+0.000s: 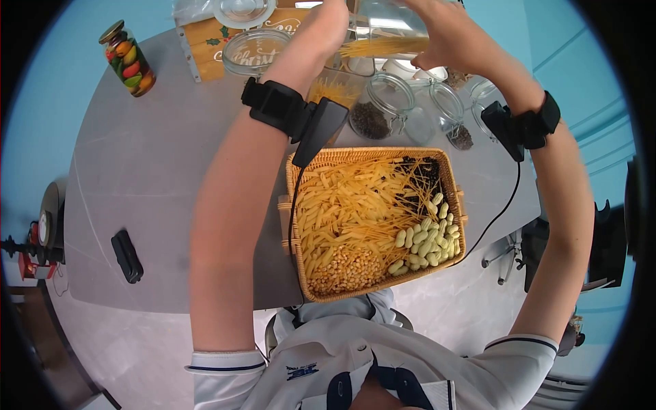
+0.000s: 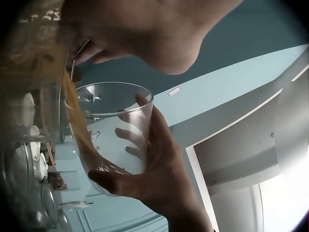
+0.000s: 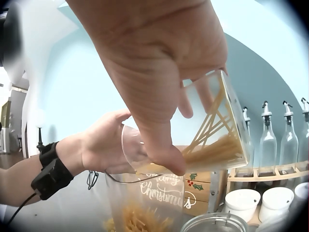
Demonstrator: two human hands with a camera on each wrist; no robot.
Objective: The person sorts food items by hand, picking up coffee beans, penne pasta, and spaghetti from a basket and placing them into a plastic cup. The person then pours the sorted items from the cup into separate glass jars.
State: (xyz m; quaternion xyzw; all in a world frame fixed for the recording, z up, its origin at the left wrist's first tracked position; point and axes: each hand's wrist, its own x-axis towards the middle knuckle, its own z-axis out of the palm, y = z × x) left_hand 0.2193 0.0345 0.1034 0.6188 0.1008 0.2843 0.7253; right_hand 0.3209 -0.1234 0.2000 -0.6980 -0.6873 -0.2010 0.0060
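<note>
My right hand [image 1: 454, 34] grips a clear, straight-sided container [image 3: 234, 104], which is tipped on its side. Spaghetti [image 3: 217, 152] lies along its lower wall, with a few loose strands crossing above. The container's open end points toward my left hand [image 3: 104, 142], whose palm and fingers are close to that mouth; the fingertips are partly hidden behind the right hand. Directly beneath stands a clear jar [image 3: 120, 193] with a wire clasp and yellow pasta [image 3: 145, 220] in its bottom. In the left wrist view, the right fingers and thumb wrap the container wall.
A wicker basket [image 1: 292, 225] of pasta, corn kernels, peanuts and black beans stands nearest the body. Lidded glass jars [image 1: 389, 96] crowd the right. A wooden crate [image 1: 205, 51], a bottle of colourful peppers [image 1: 130, 65] and a black case [image 1: 127, 256] are leftward; oil bottles [image 3: 268, 137] stand behind.
</note>
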